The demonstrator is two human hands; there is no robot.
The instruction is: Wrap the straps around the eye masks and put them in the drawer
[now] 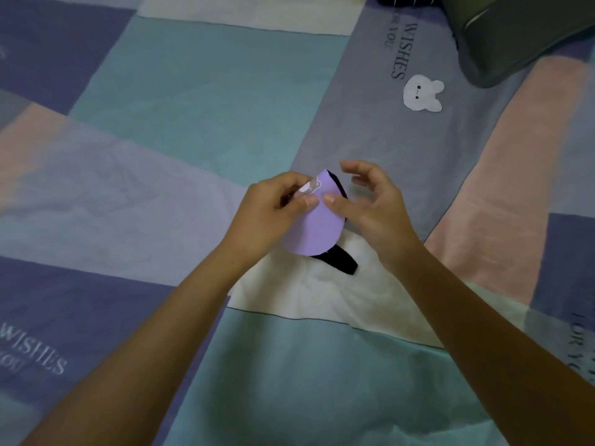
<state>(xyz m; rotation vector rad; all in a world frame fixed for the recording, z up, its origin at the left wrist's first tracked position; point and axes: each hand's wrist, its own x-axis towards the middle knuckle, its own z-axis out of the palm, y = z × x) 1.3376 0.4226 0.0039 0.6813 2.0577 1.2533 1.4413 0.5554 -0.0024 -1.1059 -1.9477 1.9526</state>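
Note:
A purple eye mask [317, 225], folded in half with a dark inner side, is held just above the bed at the centre of the view. Its black strap [341, 263] trails out from under the mask onto a white patch of the sheet. My left hand [273, 214] pinches the mask's upper left edge, where a small white bunny print shows. My right hand [370, 204] presses its thumb on the mask's right side, while its other fingers are spread apart above it. No drawer is in view.
The bed is covered by a patchwork sheet [193, 101] in teal, purple, pink and white, with a white bunny print [422, 93] at upper right. A dark grey-green container [521, 33] stands at the top right corner.

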